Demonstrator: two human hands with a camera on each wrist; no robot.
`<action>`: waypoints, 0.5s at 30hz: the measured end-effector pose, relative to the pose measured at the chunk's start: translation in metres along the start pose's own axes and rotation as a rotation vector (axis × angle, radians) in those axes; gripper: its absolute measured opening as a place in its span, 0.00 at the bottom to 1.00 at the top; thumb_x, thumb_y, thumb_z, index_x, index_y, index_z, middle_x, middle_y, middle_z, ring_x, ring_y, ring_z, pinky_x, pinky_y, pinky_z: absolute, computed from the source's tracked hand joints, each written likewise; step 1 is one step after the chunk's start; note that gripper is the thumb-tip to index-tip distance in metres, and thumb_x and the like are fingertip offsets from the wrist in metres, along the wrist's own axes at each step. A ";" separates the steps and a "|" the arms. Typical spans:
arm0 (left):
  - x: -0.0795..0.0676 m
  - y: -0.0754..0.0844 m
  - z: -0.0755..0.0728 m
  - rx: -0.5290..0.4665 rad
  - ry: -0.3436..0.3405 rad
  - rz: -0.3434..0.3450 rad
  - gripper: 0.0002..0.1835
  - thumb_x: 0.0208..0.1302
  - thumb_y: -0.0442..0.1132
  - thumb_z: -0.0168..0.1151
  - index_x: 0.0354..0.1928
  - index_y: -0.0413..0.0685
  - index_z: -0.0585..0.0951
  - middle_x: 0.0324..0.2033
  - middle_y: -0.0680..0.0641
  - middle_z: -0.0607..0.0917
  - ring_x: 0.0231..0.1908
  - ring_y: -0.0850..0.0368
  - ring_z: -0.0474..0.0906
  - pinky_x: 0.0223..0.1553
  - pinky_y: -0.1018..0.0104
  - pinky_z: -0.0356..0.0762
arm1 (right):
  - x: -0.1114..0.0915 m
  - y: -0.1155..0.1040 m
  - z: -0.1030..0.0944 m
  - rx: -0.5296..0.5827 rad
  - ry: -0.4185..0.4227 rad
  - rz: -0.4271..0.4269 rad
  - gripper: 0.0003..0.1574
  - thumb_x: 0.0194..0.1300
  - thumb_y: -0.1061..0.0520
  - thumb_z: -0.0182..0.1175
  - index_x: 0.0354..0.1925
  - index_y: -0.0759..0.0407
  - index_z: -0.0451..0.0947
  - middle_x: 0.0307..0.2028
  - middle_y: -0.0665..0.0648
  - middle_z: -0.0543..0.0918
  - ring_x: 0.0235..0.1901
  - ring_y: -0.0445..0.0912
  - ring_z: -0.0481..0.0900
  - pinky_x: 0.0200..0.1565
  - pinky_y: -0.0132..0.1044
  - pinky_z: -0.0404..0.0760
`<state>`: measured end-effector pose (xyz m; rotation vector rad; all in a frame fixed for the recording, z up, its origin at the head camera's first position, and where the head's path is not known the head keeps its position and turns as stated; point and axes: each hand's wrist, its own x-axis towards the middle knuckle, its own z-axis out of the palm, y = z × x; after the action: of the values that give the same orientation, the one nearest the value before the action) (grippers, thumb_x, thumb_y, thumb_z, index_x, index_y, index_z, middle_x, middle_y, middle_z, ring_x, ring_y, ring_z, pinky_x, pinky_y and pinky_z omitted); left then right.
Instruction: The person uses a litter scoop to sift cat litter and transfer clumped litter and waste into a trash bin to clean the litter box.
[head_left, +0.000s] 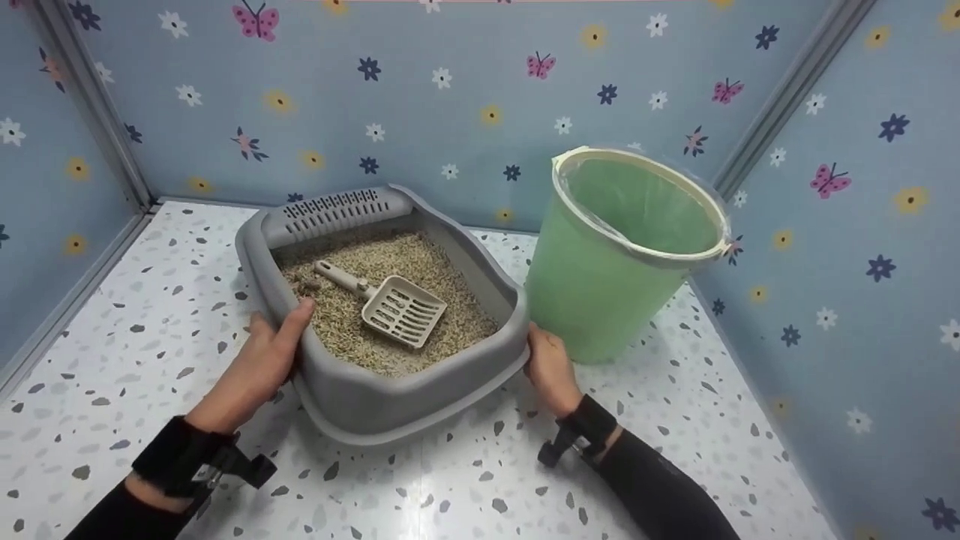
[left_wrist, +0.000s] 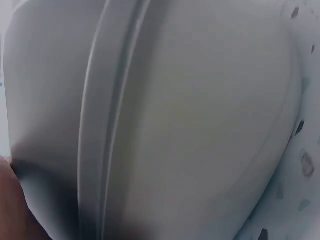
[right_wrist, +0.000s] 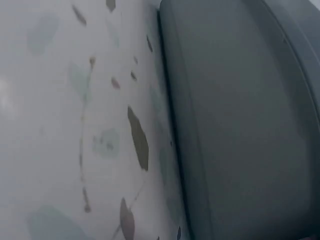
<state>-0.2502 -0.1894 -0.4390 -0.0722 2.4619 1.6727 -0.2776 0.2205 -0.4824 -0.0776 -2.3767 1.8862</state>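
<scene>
A grey litter box (head_left: pixel 420 405) stands at an angle in the head view, its slotted step at the far left end. Sandy litter (head_left: pixel 360 255) covers its floor, with a darker clump near the left wall. On the litter lies a beige slotted scoop (head_left: pixel 405 309), its handle towards the far left. My left hand (head_left: pixel 262 356) grips the box's near left side, thumb up by the rim and fingers hidden behind the wall. At the right corner my right hand (head_left: pixel 551 367) holds the box under its rim. Both wrist views show the box's smooth outer surface close up.
A green bin (head_left: pixel 600 292) with a clear liner folded over its cream rim stands just right of the box. Flowered blue panels (head_left: pixel 450 97) enclose the speckled white surface (head_left: pixel 127 360) at the back and both sides.
</scene>
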 end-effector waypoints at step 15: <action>0.040 -0.009 -0.016 -0.053 0.012 0.142 0.42 0.85 0.73 0.41 0.72 0.39 0.61 0.26 0.51 0.70 0.18 0.61 0.63 0.17 0.65 0.66 | -0.025 -0.001 -0.002 -0.100 -0.080 -0.040 0.33 0.92 0.48 0.45 0.23 0.50 0.70 0.19 0.46 0.70 0.19 0.41 0.65 0.23 0.33 0.65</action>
<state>-0.2900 -0.2057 -0.4480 0.0880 2.4846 1.7979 -0.2525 0.2199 -0.4826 0.0388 -2.5049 1.7846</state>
